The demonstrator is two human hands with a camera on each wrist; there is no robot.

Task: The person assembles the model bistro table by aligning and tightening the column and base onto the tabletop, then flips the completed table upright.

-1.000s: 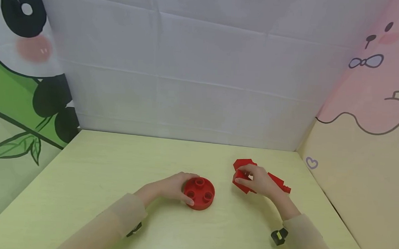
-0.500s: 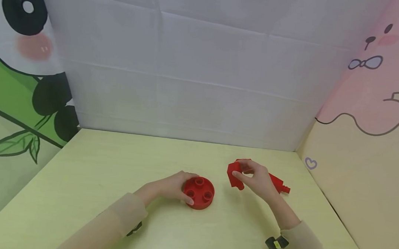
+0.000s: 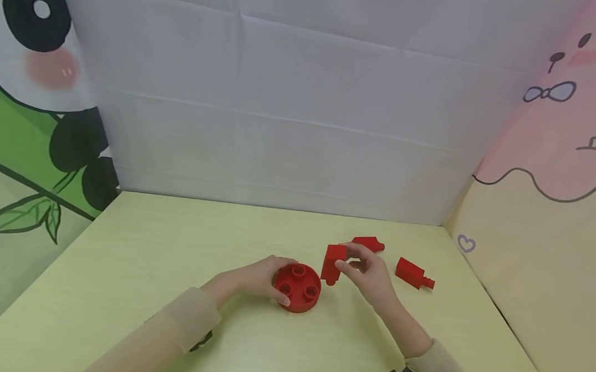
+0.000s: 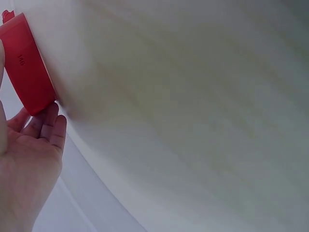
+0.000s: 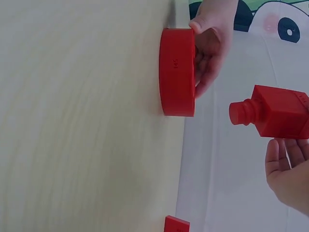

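Observation:
My left hand (image 3: 261,279) holds a round red base (image 3: 298,302) by its left side, thumb in front and fingers behind. The base lies on the table and has three round sockets facing up. To its right my right hand (image 3: 371,269) pinches a red block (image 3: 333,259) in the air, its knobbed end pointing down. In the right wrist view the block (image 5: 280,112) shows a ringed round peg, apart from the base (image 5: 177,72). In the left wrist view the base's side wall (image 4: 26,65) carries small raised characters.
Two more red pegged blocks lie on the table: one block (image 3: 370,243) behind my right hand, another block (image 3: 412,273) to its right. A white cloth wall (image 3: 279,152) stands behind the pale table (image 3: 176,225). Printed panels (image 3: 543,180) rise at the sides.
My right hand has lifted one red block from the group at the right, carried it left towards the round base and turned its peg downward. The left hand has stayed on the base.

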